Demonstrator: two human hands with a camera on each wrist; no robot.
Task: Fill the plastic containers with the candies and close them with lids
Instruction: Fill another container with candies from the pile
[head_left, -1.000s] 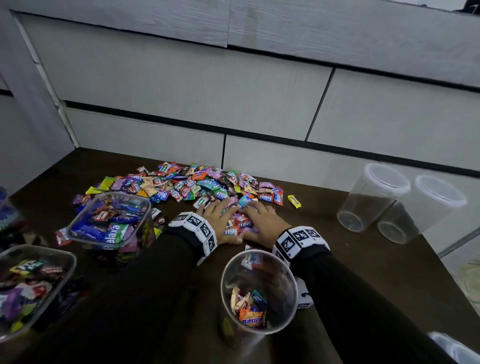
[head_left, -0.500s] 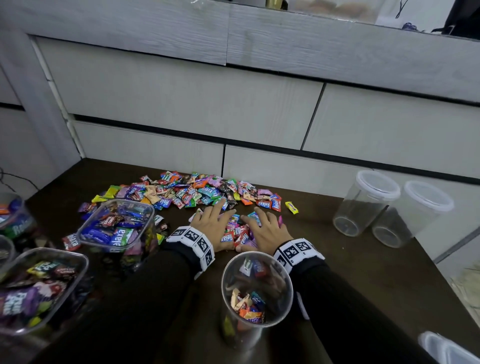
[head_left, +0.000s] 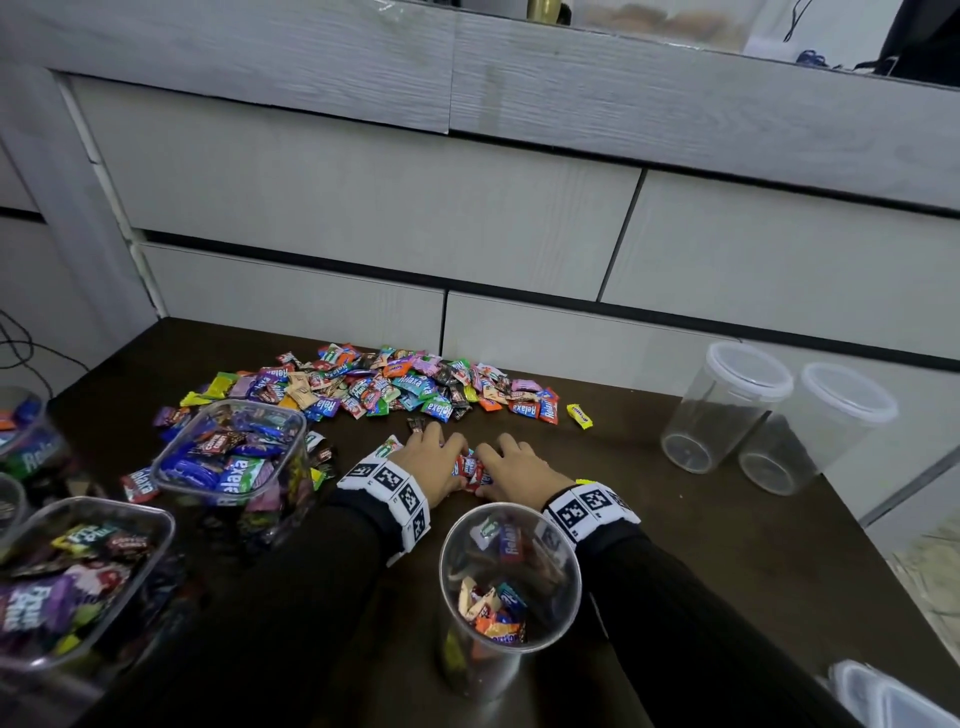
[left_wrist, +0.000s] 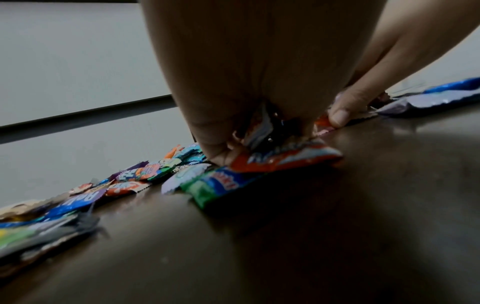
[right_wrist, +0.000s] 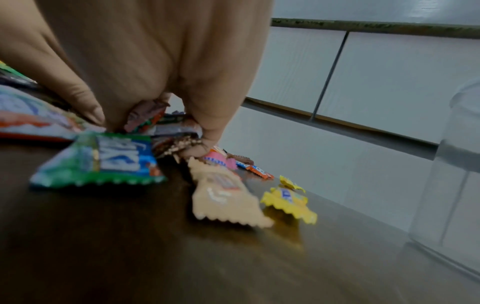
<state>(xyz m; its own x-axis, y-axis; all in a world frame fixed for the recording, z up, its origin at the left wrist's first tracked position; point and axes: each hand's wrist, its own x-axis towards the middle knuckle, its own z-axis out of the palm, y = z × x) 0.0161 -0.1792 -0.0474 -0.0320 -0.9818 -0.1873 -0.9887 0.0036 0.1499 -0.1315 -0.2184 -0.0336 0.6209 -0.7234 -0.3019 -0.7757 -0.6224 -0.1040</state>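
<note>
A spread of wrapped candies (head_left: 395, 387) lies at the back of the dark table (head_left: 685, 551). Closer in, my left hand (head_left: 434, 460) and right hand (head_left: 511, 465) cup a small batch of candies (head_left: 470, 470) between them, fingers curled over the wrappers. The left wrist view shows the left hand (left_wrist: 259, 131) gripping a red wrapper (left_wrist: 283, 160), and in the right wrist view the right hand (right_wrist: 155, 123) holds brown wrappers beside a green one (right_wrist: 103, 160). Just in front of the wrists stands an open round container (head_left: 442, 571) with a few candies at its bottom.
A full rectangular tub (head_left: 179, 449) stands to the left, another (head_left: 156, 525) at lower left. Two empty lidded round containers (head_left: 727, 405) (head_left: 826, 426) stand at the right. Loose lids (head_left: 893, 696) lie at the bottom right corner. Grey drawer fronts (head_left: 363, 208) back the table.
Both hands have drawn back from the pile toward the round container, dragging a batch of candies along. Their fingers went from spread flat to curled around the wrappers.
</note>
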